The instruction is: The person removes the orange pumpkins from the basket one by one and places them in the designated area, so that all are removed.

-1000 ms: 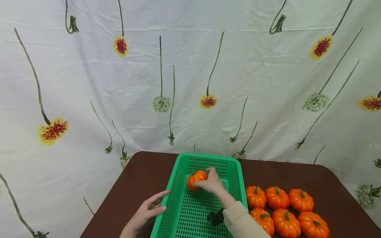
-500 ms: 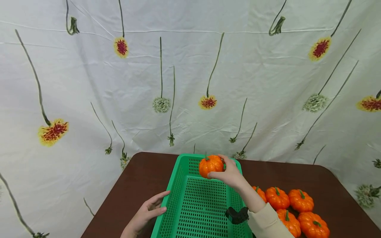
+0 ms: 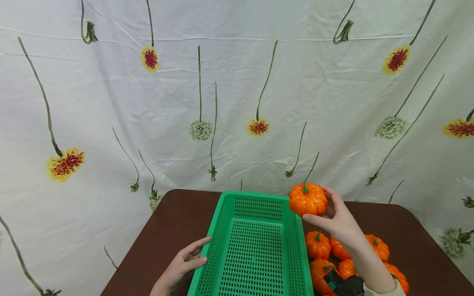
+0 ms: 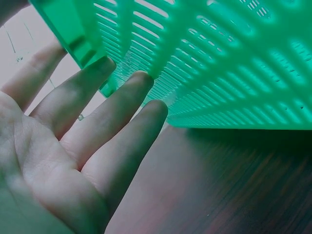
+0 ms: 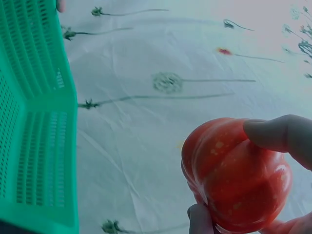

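My right hand (image 3: pixel 338 222) grips a small orange pumpkin (image 3: pixel 307 200) with a green stem, holding it in the air over the back right corner of the green basket (image 3: pixel 253 255). In the right wrist view the thumb (image 5: pixel 280 136) presses one side of the pumpkin (image 5: pixel 234 178), and fingertips show at its lower edge. My left hand (image 3: pixel 181 263) is at the basket's left side. The left wrist view has its fingers (image 4: pixel 129 141) extended, with tips against the slotted outer wall (image 4: pixel 214 73). No pumpkin shows inside the basket.
Several more orange pumpkins (image 3: pixel 317 245) stand in rows on the dark brown table (image 3: pixel 185 213), right of the basket; my right forearm partly covers them. A black wrist camera (image 3: pixel 344 283) sits on that arm. A white flower-print cloth (image 3: pixel 166 102) hangs behind the table.
My right hand has lifted the pumpkin out of the basket and carried it up and to the right. The left hand stays at the basket's left side.
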Demonstrator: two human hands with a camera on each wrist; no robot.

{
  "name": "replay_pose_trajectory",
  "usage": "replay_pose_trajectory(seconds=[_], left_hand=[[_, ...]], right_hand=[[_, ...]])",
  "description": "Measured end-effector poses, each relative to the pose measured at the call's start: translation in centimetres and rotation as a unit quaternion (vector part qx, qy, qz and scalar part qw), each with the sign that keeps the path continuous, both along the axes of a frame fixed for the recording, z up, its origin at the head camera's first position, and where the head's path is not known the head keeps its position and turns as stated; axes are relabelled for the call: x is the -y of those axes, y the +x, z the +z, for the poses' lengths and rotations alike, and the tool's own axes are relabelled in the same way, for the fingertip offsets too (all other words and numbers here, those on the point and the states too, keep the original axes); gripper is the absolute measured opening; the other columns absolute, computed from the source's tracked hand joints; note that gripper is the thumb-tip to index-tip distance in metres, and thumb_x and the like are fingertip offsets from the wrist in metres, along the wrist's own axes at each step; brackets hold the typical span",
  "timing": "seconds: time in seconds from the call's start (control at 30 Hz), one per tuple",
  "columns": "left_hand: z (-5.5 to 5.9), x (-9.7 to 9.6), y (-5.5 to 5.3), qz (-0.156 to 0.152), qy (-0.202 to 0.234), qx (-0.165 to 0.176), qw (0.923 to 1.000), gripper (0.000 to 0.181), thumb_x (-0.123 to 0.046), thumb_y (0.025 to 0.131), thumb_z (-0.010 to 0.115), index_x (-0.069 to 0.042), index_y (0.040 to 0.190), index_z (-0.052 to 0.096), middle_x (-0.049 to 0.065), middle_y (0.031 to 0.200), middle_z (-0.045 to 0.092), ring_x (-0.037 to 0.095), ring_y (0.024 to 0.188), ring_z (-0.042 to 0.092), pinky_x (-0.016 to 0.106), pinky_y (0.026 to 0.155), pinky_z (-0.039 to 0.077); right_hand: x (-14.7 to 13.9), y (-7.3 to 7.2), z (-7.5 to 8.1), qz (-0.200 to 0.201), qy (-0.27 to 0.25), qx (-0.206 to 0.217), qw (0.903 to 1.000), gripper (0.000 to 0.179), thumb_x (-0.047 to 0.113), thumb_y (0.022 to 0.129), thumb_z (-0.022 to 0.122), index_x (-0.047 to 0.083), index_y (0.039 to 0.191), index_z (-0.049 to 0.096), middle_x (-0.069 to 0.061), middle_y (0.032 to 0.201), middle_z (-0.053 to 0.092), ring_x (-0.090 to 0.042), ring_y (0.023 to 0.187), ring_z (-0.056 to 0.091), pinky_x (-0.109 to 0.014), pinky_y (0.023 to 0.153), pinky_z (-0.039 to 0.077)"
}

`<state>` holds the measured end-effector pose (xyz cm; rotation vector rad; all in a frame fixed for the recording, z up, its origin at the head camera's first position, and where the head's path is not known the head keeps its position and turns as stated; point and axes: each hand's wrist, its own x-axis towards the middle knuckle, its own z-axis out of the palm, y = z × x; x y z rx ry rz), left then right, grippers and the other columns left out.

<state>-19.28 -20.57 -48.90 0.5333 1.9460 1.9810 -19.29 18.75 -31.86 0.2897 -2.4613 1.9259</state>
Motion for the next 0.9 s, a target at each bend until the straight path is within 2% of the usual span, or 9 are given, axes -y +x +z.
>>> replay_pose_trajectory(seconds=[0.13,0.27,0.4,0.5,0.6,0.7,0.77,0.87,0.9], left_hand=[[0.0,0.0,0.0,0.008,-0.012,0.006,0.9999,0.049,-0.012,0.093,0.045,-0.011,0.140,0.031,0.011,0.146,0.016,0.028,0.132,0.008,0.052,0.099,0.021],[0.1,0.1,-0.1,0.011,-0.015,0.006,0.9998,0.049,-0.012,0.093,0.045,-0.011,0.140,0.031,0.010,0.146,0.017,0.031,0.132,0.007,0.053,0.099,0.021],[0.1,0.2,0.0,0.017,-0.020,0.009,0.9996,0.049,-0.013,0.093,0.045,-0.012,0.140,0.031,0.010,0.146,0.017,0.032,0.132,0.007,0.053,0.099,0.022],[0.2,0.3,0.1,0.015,-0.020,0.011,0.9996,0.049,-0.013,0.093,0.045,-0.012,0.140,0.031,0.010,0.146,0.016,0.032,0.132,0.007,0.053,0.099,0.022],[0.2,0.4,0.1,0.012,-0.013,0.012,0.9998,0.049,-0.012,0.093,0.045,-0.011,0.140,0.031,0.011,0.146,0.016,0.031,0.132,0.006,0.053,0.099,0.022],[0.3,0.5,0.1,0.011,-0.003,0.011,0.9999,0.049,-0.010,0.093,0.045,-0.010,0.140,0.030,0.011,0.146,0.016,0.029,0.131,0.005,0.052,0.100,0.020],[0.4,0.5,0.1,0.010,0.004,0.010,0.9999,0.050,-0.009,0.093,0.046,-0.009,0.140,0.030,0.011,0.146,0.015,0.028,0.132,0.004,0.053,0.100,0.019],[0.5,0.5,0.2,0.015,-0.001,0.009,0.9999,0.050,-0.010,0.093,0.046,-0.009,0.140,0.031,0.011,0.146,0.016,0.028,0.132,0.005,0.053,0.100,0.019],[0.6,0.6,0.2,0.017,-0.003,0.009,0.9998,0.050,-0.010,0.093,0.046,-0.010,0.140,0.031,0.011,0.146,0.017,0.029,0.132,0.005,0.054,0.100,0.019]], right_hand=[[-2.4,1.5,-0.2,-0.031,0.014,-0.020,0.9992,0.086,0.017,0.079,0.069,0.013,0.142,0.010,-0.013,0.139,0.020,-0.012,0.108,0.046,-0.026,0.076,0.047],[-4.6,2.8,-1.4,-0.082,0.027,-0.020,0.9960,0.085,0.018,0.080,0.067,0.019,0.143,0.010,-0.013,0.138,0.021,0.002,0.099,0.048,-0.021,0.073,0.047],[-6.8,4.1,-3.3,-0.134,0.017,0.020,0.9906,0.089,0.020,0.080,0.067,0.027,0.143,0.005,-0.014,0.139,0.017,0.009,0.093,0.048,-0.020,0.071,0.048],[-8.4,5.1,-5.0,-0.190,0.019,0.053,0.9802,0.091,0.023,0.080,0.068,0.028,0.143,0.002,-0.014,0.137,0.018,0.015,0.087,0.045,-0.016,0.068,0.047],[-9.8,5.8,-7.2,-0.269,-0.016,0.086,0.9591,0.094,0.024,0.076,0.071,0.029,0.143,0.005,-0.005,0.135,0.024,0.016,0.085,0.043,-0.011,0.064,0.044],[-11.4,6.0,-10.1,-0.346,-0.093,0.090,0.9290,0.095,0.017,0.071,0.076,0.031,0.141,0.014,0.004,0.132,0.031,0.012,0.086,0.044,-0.009,0.059,0.044],[-12.6,6.0,-12.0,-0.383,-0.124,0.099,0.9098,0.095,0.014,0.068,0.078,0.034,0.139,0.019,0.011,0.129,0.033,0.011,0.087,0.043,-0.009,0.057,0.043],[-14.1,6.2,-15.0,-0.433,-0.121,0.081,0.8894,0.094,0.011,0.065,0.080,0.031,0.138,0.025,0.009,0.128,0.035,0.011,0.085,0.042,-0.006,0.055,0.040],[-14.6,6.3,-15.5,-0.444,-0.107,0.093,0.8845,0.094,0.013,0.065,0.080,0.029,0.139,0.023,0.007,0.131,0.034,0.012,0.083,0.040,-0.006,0.054,0.038]])
